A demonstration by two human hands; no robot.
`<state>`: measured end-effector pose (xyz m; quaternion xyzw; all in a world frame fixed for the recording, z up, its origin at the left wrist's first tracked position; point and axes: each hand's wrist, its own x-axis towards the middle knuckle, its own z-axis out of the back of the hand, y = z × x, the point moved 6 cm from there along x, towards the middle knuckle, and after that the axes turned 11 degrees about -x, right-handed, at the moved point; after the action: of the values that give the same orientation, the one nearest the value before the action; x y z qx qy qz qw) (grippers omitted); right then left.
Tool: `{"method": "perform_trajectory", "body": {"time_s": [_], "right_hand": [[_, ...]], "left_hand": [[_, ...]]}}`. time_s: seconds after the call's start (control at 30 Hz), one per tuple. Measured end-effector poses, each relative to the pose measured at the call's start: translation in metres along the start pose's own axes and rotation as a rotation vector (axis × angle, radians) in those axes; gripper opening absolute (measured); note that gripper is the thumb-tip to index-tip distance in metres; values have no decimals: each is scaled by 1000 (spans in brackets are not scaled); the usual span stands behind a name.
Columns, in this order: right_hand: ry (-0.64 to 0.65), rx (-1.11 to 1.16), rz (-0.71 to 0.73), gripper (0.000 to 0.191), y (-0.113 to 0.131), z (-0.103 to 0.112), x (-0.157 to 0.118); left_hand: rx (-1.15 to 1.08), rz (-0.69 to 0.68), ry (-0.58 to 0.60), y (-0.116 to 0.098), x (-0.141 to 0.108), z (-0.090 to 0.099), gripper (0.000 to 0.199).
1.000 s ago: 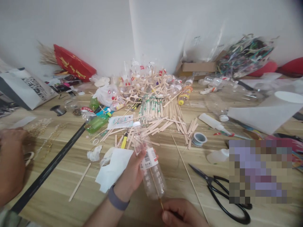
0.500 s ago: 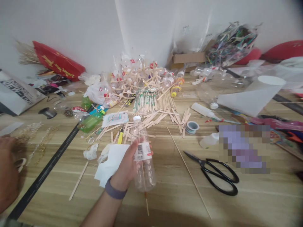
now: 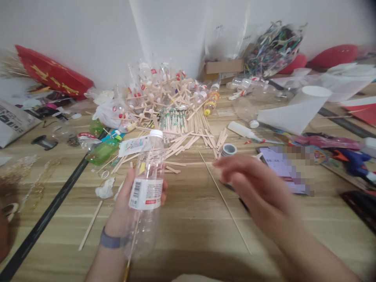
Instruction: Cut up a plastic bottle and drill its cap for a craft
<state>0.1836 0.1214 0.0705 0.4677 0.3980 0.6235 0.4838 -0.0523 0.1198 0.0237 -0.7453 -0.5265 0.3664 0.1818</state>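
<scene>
My left hand (image 3: 123, 209) is wrapped round a clear plastic bottle (image 3: 146, 227), which has a white cap and a white printed label. The bottle stands nearly upright, its base toward me. A thin stick (image 3: 127, 272) shows through the lower bottle and sticks out below it. My right hand (image 3: 258, 192) is in the air over the table, slightly blurred, with fingers apart and nothing visible in them. Beneath it the black scissors (image 3: 244, 205) are almost wholly hidden. A long thin wooden skewer (image 3: 225, 201) lies between my hands.
Flat wooden sticks (image 3: 188, 143) and a heap of bottles (image 3: 141, 88) lie farther back. Right of centre are a tape roll (image 3: 229, 149), a phone (image 3: 273, 162) and a white paper cone (image 3: 296, 107). Another person's hand (image 3: 4, 235) is at the left edge.
My right hand has come into view from the right, over the scissors. The bottle in my left hand is now nearer and farther left in view. The scene has shifted left.
</scene>
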Motion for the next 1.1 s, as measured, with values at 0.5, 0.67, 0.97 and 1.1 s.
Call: {"method": "perform_trajectory", "body": {"time_s": [0.5, 0.67, 0.97, 1.1], "right_hand": [[402, -146, -43, 45, -47, -45, -11], [217, -355, 23, 34, -40, -12, -19], [47, -551, 230, 21, -36, 16, -27], [29, -588, 273, 20, -30, 21, -30]], "left_hand": [[241, 51, -184, -1, -15, 14, 80], [311, 59, -211, 2, -14, 19, 75], [399, 60, -196, 6, -12, 22, 84], [486, 31, -198, 4, -10, 25, 75]]}}
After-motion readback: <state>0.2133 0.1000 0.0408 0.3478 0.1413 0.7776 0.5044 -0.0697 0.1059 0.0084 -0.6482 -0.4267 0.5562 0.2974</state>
